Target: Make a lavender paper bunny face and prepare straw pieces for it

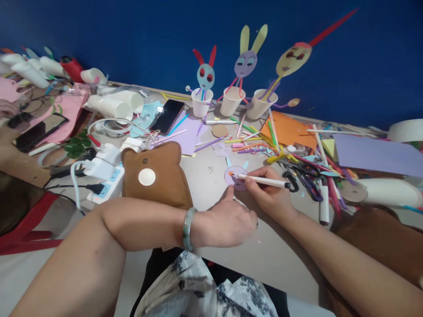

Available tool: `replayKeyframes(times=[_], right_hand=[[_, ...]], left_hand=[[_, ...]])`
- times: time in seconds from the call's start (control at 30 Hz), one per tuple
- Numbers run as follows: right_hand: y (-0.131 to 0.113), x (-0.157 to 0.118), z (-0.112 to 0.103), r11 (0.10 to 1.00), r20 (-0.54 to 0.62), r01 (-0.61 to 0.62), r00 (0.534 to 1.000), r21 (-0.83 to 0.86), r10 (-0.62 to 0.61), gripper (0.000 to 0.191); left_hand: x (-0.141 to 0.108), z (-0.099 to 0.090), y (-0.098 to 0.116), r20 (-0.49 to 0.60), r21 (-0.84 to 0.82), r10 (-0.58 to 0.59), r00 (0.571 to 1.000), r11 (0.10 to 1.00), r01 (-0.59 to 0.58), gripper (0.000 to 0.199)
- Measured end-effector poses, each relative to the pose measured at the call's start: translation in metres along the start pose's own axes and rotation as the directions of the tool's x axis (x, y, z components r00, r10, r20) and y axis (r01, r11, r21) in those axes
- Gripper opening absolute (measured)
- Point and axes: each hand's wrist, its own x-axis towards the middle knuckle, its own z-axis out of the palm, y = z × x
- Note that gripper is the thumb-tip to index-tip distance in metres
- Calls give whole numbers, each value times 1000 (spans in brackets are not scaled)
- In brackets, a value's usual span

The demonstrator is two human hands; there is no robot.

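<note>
A small purple paper rabbit face [240,184] with light blue ears lies flat on the table between my hands. An orange patch and small dark lines are drawn on it. My right hand [272,196] pinches a white marker pen [264,180], its dark tip touching the face near the orange patch. My left hand [224,222], with a ring and a jade-like bangle [187,229] at the wrist, holds down the face's lower edge with a fingertip. Its other fingers curl toward the right; a small dark spot at their end is unclear.
Three paper cups [202,104] with paper-faced figures stand along the blue wall. A brown bear-shaped pouch [155,176] lies left, near a power strip [107,187] and phone [168,116]. Scissors [307,180], pens and paper crowd the right. Another person's arm [20,154] shows far left.
</note>
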Motion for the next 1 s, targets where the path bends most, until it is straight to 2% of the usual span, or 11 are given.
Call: replayKeyframes(times=[0.17,0.33,0.73,1.0], right_hand=[[3,0,1,1000,9,-2,1000,2,2,15],[3,-1,1,1000,26,-12,1000,-13,13,20],[0,0,2,998,32,-46,998,-32,47,22],[0,0,2,999,29,-41,999,-21,41,21]], left_hand=[[0,1,0,-16,3,-11,1000,1000,11,19],[1,0,1,23,3,-22,1000,1000,22,16],[0,1,0,-2,-4,2,1000,1000,-2,15],[1,-1,1,56,27,-8,998,1000,7,17]])
